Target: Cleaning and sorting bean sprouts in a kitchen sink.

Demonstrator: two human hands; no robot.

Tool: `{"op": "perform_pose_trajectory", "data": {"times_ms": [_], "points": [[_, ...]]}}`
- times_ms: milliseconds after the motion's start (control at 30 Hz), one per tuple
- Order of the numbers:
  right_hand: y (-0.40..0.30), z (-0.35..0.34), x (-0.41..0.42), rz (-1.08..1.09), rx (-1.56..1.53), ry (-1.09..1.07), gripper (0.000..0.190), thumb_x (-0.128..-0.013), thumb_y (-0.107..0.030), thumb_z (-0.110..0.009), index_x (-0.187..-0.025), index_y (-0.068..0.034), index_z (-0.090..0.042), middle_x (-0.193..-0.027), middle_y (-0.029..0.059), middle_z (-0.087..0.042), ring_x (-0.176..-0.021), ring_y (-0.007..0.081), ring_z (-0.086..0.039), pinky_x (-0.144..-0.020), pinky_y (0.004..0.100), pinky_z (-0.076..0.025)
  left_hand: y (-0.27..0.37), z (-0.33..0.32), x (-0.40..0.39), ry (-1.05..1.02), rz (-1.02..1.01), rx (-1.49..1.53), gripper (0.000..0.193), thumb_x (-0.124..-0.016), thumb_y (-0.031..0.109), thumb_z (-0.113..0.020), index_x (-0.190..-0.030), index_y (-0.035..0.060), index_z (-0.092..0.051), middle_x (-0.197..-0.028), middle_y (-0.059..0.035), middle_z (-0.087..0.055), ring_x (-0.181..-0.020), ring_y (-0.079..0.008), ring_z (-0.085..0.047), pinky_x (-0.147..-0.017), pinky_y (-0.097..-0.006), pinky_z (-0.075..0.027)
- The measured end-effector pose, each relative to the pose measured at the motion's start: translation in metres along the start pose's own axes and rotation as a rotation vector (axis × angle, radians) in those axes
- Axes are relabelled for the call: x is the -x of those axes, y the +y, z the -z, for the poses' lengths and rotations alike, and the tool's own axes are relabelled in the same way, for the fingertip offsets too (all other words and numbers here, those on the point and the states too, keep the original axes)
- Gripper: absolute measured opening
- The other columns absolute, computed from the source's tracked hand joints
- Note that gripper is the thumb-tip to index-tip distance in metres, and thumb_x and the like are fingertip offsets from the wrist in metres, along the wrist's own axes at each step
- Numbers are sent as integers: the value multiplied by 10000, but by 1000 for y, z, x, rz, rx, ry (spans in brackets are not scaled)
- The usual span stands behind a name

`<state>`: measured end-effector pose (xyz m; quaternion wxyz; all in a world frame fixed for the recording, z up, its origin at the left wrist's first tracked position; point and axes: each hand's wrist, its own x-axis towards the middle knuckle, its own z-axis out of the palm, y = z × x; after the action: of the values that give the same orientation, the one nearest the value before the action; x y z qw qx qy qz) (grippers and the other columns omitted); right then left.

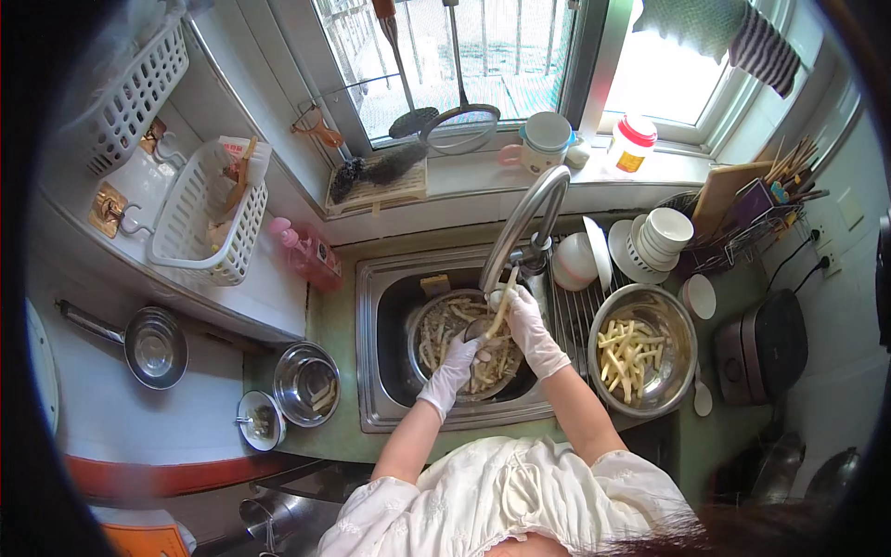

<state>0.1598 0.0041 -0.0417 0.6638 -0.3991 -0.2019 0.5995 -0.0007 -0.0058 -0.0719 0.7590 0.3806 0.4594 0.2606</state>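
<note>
Both hands wear thin whitish gloves. My right hand [525, 317] grips a long pale root-like piece [500, 315] under the curved metal faucet [502, 233]. My left hand [457, 362], lower and to the left, is closed on the lower end of the piece or on a small tool beside it; which one is hard to tell. Beneath both hands, a metal basin [415, 350] in the steel sink [369, 390] holds similar unpeeled-looking pieces and scraps. To the right, a large steel bowl [686, 369] holds pale, smooth pieces. A smaller steel bowl [285, 404] at left holds a few pieces.
White bowls [669, 230] and plates stand on a drying rack [574, 306] behind the large bowl. A white spoon [702, 400] lies right of it. A pink pump bottle [313, 261] stands left of the sink, and a small bowl [243, 425] sits near the counter's front edge.
</note>
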Motion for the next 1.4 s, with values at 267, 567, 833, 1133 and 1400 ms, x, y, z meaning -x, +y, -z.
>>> {"op": "perform_pose_trajectory", "data": {"times_ms": [267, 567, 833, 1133, 1400], "points": [[20, 5, -9, -197, -236, 38, 503, -912, -448, -470, -1149, -5, -500, -1038, 105, -611, -891, 197, -584, -819, 313, -471, -8, 10, -13, 371, -712, -764, 171, -903, 247, -543, -953, 85, -571, -741, -105, -628, -632, -203, -613, -499, -318, -458], [9, 1, -14, -269, -362, -132, 521, -918, -445, -455, -1255, -47, -459, -1231, 107, -551, -1145, 232, -507, -976, 388, -405, 21, -27, 27, 571, -1098, -1674, 230, -884, 179, -515, -1076, 62, -563, -679, -55, -561, -494, -175, -564, -397, -298, -425], [10, -9, -21, -181, -136, -84, 471, -877, -372, -569, -1214, -49, -505, -1214, 106, -557, -1091, 233, -554, -938, 367, -441, 32, -5, 13, 578, -1023, -1526, 311, -832, 99, -515, -1140, 88, -552, -728, -74, -567, -519, -220, -568, -435, -336, -460], [7, -10, -12, -203, -177, -53, 521, -867, -399, -587, -1266, -79, -486, -1224, 60, -552, -1041, 190, -567, -911, 355, -469, 18, -21, 31, 451, -1054, -1427, 373, -814, 45, -493, -1178, 69, -570, -786, -93, -599, -560, -221, -590, -494, -336, -475], [-11, -10, -13, -229, -206, -61, 459, -889, -357, -569, -1268, -111, -486, -1198, 25, -566, -1065, 164, -550, -940, 336, -440, 17, -21, 38, 472, -1095, -1531, 393, -806, 107, -552, -1199, 113, -570, -751, -60, -573, -532, -187, -570, -467, -313, -465]]}}
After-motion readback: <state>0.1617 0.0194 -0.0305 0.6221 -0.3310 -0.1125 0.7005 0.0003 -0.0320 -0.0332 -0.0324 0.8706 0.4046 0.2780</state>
